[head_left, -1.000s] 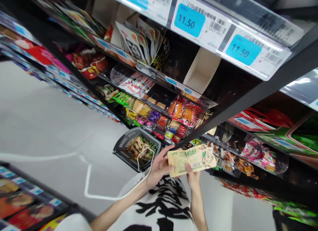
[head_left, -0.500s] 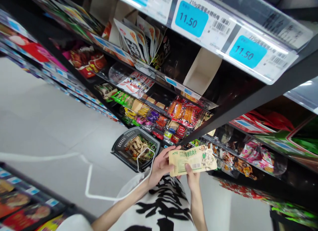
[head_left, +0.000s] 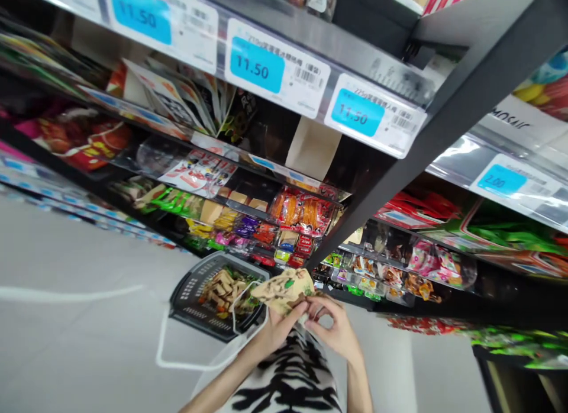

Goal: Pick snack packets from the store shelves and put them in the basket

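A shop aisle with dark shelving (head_left: 381, 147) rises over a pale grey floor (head_left: 97, 336). At the centre, a person's two bare hands share a flat packet: the left hand (head_left: 281, 327) has its grip closed on the near end, thumb on top, while the right hand (head_left: 335, 330) pinches the near right corner, thumb and forefinger curved in a ring. The packet (head_left: 284, 287) is cream-yellow, tilted and slightly bent, with brownish line drawings and a green spot. Just left is a dark grey basket (head_left: 190, 297) containing tan pieces; beyond, bright wrapped snacks (head_left: 304, 210) fill lower shelves beneath blue-and-white price labels (head_left: 257, 70).
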`<state>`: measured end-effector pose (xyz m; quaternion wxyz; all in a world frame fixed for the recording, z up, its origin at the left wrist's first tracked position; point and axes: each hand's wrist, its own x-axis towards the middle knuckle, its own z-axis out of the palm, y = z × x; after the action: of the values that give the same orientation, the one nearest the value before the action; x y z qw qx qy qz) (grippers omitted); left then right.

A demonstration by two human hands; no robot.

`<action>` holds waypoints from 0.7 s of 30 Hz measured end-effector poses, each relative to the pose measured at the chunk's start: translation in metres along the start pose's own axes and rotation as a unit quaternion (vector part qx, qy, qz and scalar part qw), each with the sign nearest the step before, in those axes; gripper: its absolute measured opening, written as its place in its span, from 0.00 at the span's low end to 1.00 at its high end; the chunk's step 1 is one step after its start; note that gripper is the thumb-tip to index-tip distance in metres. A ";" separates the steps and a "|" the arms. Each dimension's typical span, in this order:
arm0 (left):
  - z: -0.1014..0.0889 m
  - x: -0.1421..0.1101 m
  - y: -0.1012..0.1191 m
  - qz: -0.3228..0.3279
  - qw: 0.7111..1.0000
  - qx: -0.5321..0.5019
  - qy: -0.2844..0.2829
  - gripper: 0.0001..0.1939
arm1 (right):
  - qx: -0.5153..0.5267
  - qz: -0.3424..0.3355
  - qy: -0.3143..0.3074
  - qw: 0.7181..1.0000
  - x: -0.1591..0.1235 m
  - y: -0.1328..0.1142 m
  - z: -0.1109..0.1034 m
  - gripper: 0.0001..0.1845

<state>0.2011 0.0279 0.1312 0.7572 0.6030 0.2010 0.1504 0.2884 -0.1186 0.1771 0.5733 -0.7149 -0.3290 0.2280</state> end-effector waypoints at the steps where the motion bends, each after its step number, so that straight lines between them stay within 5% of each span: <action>1: 0.001 0.000 -0.001 -0.019 1.000 -0.004 0.000 0.15 | 0.001 0.006 0.041 0.999 0.001 0.000 0.001 0.12; 5: 0.005 0.005 0.006 -0.017 0.998 0.021 -0.050 0.12 | -0.019 0.049 0.181 0.982 -0.001 0.011 0.003 0.10; 12: 0.018 0.016 0.016 0.099 0.979 0.039 -0.174 0.18 | -0.021 0.043 0.125 0.991 -0.018 0.035 -0.010 0.16; 17: 0.029 0.009 0.011 -0.024 0.983 0.037 -0.180 0.15 | 0.041 0.041 0.138 0.989 -0.034 0.046 -0.017 0.13; 21: 0.034 0.010 0.004 -0.023 0.977 0.066 -0.201 0.16 | 0.198 0.089 0.184 0.959 -0.041 0.055 -0.013 0.15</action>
<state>0.2261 0.0039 0.1403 0.7438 0.6649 0.0678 -0.0049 0.2813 -0.1646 0.1248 0.7315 -0.6430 -0.1013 0.2031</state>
